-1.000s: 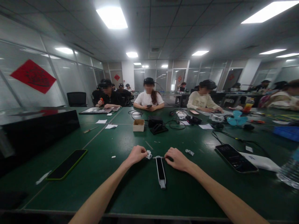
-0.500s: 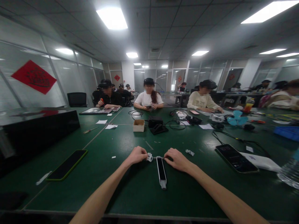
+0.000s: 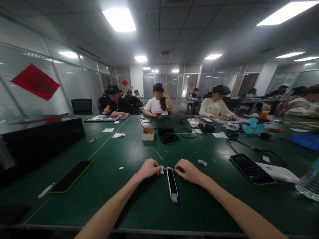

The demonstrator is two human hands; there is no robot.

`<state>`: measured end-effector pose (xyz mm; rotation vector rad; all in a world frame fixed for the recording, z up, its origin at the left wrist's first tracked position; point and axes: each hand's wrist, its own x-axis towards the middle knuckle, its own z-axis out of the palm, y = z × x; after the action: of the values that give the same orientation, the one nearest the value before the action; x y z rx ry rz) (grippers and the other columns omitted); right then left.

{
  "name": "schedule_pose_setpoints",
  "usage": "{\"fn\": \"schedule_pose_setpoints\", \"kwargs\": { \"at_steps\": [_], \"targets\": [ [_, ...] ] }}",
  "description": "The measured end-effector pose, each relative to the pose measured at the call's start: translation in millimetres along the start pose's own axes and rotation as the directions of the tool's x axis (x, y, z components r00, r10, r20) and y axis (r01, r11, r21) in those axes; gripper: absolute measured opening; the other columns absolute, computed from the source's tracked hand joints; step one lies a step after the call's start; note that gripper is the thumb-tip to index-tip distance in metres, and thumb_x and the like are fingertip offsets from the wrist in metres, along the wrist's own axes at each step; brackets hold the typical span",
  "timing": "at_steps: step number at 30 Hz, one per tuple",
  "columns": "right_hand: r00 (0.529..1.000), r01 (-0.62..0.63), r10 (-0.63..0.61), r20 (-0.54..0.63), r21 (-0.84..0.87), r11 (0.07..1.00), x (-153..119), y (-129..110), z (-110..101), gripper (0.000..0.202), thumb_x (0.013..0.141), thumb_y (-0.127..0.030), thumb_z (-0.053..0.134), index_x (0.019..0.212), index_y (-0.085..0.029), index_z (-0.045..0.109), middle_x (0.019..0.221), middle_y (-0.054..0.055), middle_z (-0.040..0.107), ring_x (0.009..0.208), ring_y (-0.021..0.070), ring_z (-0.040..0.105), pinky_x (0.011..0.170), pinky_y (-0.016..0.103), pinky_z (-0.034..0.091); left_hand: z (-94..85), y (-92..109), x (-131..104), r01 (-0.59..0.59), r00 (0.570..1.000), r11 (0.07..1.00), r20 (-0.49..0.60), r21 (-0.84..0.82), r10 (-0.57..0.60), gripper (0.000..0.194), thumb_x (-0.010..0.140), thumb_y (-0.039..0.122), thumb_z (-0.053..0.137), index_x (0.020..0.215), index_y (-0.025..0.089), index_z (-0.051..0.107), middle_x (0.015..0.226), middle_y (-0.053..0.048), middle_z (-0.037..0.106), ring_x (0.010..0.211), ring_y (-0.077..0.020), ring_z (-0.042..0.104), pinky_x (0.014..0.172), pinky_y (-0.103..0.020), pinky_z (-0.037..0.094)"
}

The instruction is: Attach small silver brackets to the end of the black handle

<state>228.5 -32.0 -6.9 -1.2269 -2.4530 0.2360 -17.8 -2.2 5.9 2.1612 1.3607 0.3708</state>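
Note:
Pinched between the fingers of my left hand (image 3: 149,168) is a small white plastic piece (image 3: 161,169) with holes in it. It is right beside the far end of a long, narrow white-framed part (image 3: 171,184) with a black face and a grey near end, which lies on the table. My right hand (image 3: 187,170) is closed at the other side of that far end, its fingertips on a thin rod-like bit that sticks out there. How far the rod runs is too small to tell. A similar small white piece (image 3: 202,163) lies to the right of my right hand.
On the green table (image 3: 99,205) are a green-edged phone (image 3: 71,176), a dark phone (image 3: 252,168), a clear bottle (image 3: 309,181), a small open box (image 3: 148,134), a black device (image 3: 167,132) with cables and a blue fan (image 3: 253,126). Several people sit across.
My left hand has moved slightly right and down, bringing the small white piece closer to the long part. My right hand has stayed put. A person opposite has raised a hand to the head.

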Motion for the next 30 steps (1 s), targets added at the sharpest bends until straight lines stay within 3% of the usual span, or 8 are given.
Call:
{"fn": "schedule_pose_setpoints", "kwargs": {
  "at_steps": [6,10,15,19,24,26,30],
  "targets": [
    [1.000,0.007,-0.007,-0.008,0.018,1.000,-1,2,1,0.019,0.088,-0.031,0.048,0.091,-0.019,0.063,0.089,0.005,0.062,0.081,0.0174,0.054,0.073,0.032,0.045,3.2,6,-3,-0.006,0.996,0.966,-0.081,0.259,0.028,0.026,0.084,0.037,0.050,0.081,0.016,0.065,0.076,-0.004,0.068,0.066,-0.0151,0.060,0.056,-0.022,0.040],
    [1.000,0.016,-0.016,-0.015,-0.013,1.000,0,7,-6,0.022,0.088,-0.035,0.048,0.092,-0.020,0.063,0.091,0.005,0.062,0.083,0.0179,0.054,0.075,0.033,0.044,2.8,7,-5,-0.045,0.994,0.932,-0.078,0.358,0.078,0.024,0.085,0.038,0.049,0.081,0.017,0.061,0.076,-0.004,0.065,0.066,-0.0167,0.059,0.055,-0.024,0.039],
    [0.991,-0.119,0.106,-0.087,-0.151,0.981,-5,30,-27,0.024,0.088,-0.035,0.046,0.094,-0.018,0.062,0.092,0.007,0.062,0.087,0.0196,0.054,0.081,0.035,0.042,2.3,4,-5,-0.101,0.988,0.923,-0.071,0.372,0.137,0.022,0.087,0.036,0.048,0.080,0.017,0.058,0.076,-0.003,0.063,0.067,-0.0165,0.057,0.057,-0.025,0.038],
    [0.939,-0.345,0.332,-0.093,-0.244,0.907,-19,60,-47,0.024,0.084,-0.035,0.050,0.095,-0.017,0.062,0.098,0.010,0.061,0.092,0.0223,0.055,0.078,0.033,0.042,2.7,3,-5,-0.183,0.956,0.895,-0.140,0.407,0.260,0.014,0.084,0.029,0.050,0.080,0.017,0.057,0.081,-0.003,0.061,0.072,-0.0162,0.056,0.066,-0.028,0.039],
    [0.810,-0.547,0.582,0.073,-0.265,0.795,-35,87,-57,0.019,0.079,-0.033,0.056,0.086,-0.017,0.062,0.090,0.009,0.063,0.081,0.0210,0.060,0.063,0.027,0.040,5.0,4,-5,-0.206,0.936,0.883,-0.179,0.421,0.304,0.010,0.084,0.024,0.049,0.083,0.017,0.056,0.086,-0.003,0.059,0.076,-0.0162,0.055,0.071,-0.029,0.039],
    [0.779,-0.577,0.619,0.102,-0.270,0.771,-37,92,-56,0.013,0.077,-0.028,0.057,0.082,-0.016,0.061,0.084,0.008,0.065,0.075,0.0197,0.061,0.059,0.025,0.038,6.1,4,-4,-0.205,0.932,0.881,-0.189,0.425,0.308,0.010,0.084,0.023,0.048,0.083,0.017,0.056,0.086,-0.003,0.058,0.076,-0.0161,0.055,0.072,-0.028,0.039],
    [0.779,-0.580,0.621,0.086,-0.277,0.766,-36,92,-55,0.005,0.075,-0.017,0.056,0.073,-0.016,0.060,0.077,0.008,0.064,0.071,0.0188,0.061,0.057,0.024,0.036,7.7,3,-2,-0.219,0.913,0.878,-0.229,0.425,0.339,0.015,0.087,0.025,0.046,0.079,0.017,0.056,0.085,-0.003,0.058,0.075,-0.0155,0.054,0.071,-0.028,0.040]
  ]
}}
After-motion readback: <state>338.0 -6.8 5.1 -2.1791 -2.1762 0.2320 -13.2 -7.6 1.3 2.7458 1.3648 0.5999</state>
